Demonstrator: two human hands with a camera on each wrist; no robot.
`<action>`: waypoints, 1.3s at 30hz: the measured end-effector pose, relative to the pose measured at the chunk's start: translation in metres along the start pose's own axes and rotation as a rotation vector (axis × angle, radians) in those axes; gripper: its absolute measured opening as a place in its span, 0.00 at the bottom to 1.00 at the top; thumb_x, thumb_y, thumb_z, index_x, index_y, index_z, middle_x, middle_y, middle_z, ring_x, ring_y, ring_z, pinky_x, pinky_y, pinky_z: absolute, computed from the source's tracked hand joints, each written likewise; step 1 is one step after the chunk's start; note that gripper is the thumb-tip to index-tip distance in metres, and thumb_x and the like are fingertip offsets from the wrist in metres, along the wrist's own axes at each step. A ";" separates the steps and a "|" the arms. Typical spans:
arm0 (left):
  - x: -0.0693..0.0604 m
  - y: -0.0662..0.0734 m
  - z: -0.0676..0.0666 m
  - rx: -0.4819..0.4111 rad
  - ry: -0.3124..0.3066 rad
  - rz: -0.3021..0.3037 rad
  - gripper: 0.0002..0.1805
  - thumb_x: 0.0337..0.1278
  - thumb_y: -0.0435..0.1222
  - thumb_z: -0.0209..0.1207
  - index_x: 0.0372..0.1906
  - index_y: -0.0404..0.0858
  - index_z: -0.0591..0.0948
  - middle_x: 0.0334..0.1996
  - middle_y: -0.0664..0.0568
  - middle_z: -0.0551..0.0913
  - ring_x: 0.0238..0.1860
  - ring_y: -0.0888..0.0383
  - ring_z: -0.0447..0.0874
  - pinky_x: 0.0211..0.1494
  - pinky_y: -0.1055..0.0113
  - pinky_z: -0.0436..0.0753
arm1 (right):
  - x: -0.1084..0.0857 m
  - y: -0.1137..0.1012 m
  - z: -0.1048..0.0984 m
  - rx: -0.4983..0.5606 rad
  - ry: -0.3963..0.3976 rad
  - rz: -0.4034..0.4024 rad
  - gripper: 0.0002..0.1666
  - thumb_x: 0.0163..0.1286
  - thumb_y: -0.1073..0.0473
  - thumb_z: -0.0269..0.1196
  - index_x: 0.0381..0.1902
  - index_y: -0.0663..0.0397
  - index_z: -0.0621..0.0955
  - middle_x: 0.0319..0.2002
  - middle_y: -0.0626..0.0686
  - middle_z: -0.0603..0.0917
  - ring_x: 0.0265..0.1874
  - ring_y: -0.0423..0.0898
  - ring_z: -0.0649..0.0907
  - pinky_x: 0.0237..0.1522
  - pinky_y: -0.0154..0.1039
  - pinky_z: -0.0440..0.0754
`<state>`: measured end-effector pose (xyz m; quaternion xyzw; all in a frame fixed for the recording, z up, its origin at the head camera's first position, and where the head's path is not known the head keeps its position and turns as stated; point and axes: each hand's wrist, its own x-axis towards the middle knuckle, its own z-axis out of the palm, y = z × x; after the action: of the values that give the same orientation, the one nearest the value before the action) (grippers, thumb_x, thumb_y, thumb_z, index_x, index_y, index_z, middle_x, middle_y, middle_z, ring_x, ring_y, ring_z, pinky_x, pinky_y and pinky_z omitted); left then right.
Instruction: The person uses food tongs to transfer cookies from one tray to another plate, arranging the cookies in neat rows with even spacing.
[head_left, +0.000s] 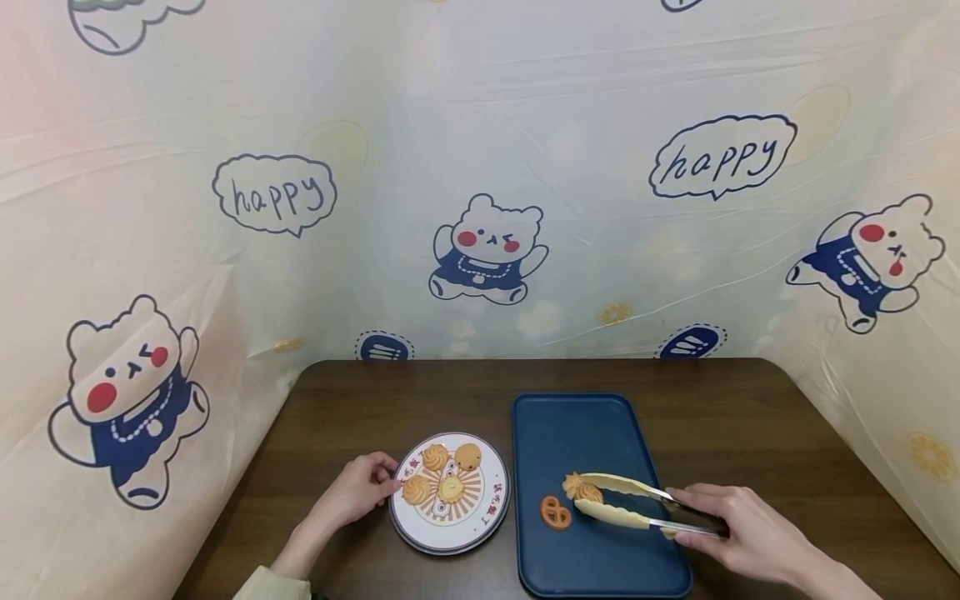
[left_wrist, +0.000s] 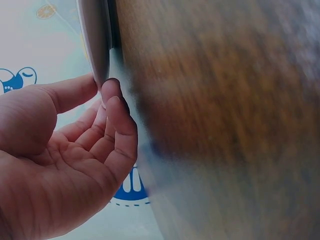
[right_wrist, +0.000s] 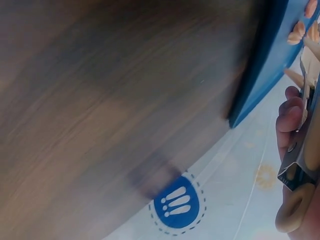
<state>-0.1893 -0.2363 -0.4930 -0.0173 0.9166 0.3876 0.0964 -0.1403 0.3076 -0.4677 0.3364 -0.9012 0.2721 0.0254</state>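
Right hand (head_left: 750,529) at right side of blue tray (head_left: 577,433), fingers wrapped round the handles of metal tongs (head_left: 622,514) with cream-coloured ends, which reach in over the tray. Pretzel (head_left: 556,512) lies on the tray toward its left edge, near the tong ends. Slightly farther up the tray, swirled cookies (head_left: 588,493) sit between those ends; cannot tell whether squeezed. Left of the tray, left hand (head_left: 365,487) pinches the left rim of a white plate (head_left: 461,533), thumb above, fingertips beneath. Plate bears four cookies (head_left: 416,490), just beside the tray. Brown table (head_left: 352,400) extends past the tray's far edge; beyond, pale bear-print cloth (head_left: 607,250).
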 end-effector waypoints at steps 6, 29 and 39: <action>-0.001 -0.001 0.000 0.006 0.007 0.017 0.12 0.59 0.31 0.67 0.46 0.32 0.81 0.26 0.50 0.76 0.24 0.56 0.76 0.25 0.64 0.75 | 0.016 -0.006 0.008 -0.017 0.026 0.021 0.28 0.67 0.44 0.68 0.57 0.58 0.83 0.45 0.49 0.86 0.30 0.29 0.77 0.27 0.31 0.77; -0.001 -0.002 0.000 -0.007 0.011 0.032 0.10 0.60 0.30 0.66 0.45 0.33 0.81 0.26 0.51 0.75 0.24 0.56 0.76 0.25 0.64 0.74 | 0.086 -0.022 0.031 -0.008 -0.016 -0.029 0.29 0.67 0.46 0.68 0.60 0.56 0.81 0.48 0.50 0.85 0.21 0.29 0.74 0.24 0.30 0.74; 0.000 -0.003 0.000 -0.008 0.009 0.028 0.11 0.60 0.30 0.67 0.45 0.33 0.81 0.26 0.51 0.76 0.24 0.56 0.76 0.25 0.64 0.74 | 0.107 -0.028 0.045 -0.045 -0.058 -0.067 0.31 0.65 0.43 0.69 0.60 0.54 0.82 0.48 0.49 0.86 0.21 0.29 0.74 0.24 0.29 0.73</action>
<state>-0.1891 -0.2379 -0.4951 -0.0068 0.9156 0.3925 0.0866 -0.1997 0.2037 -0.4682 0.3735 -0.8956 0.2410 0.0161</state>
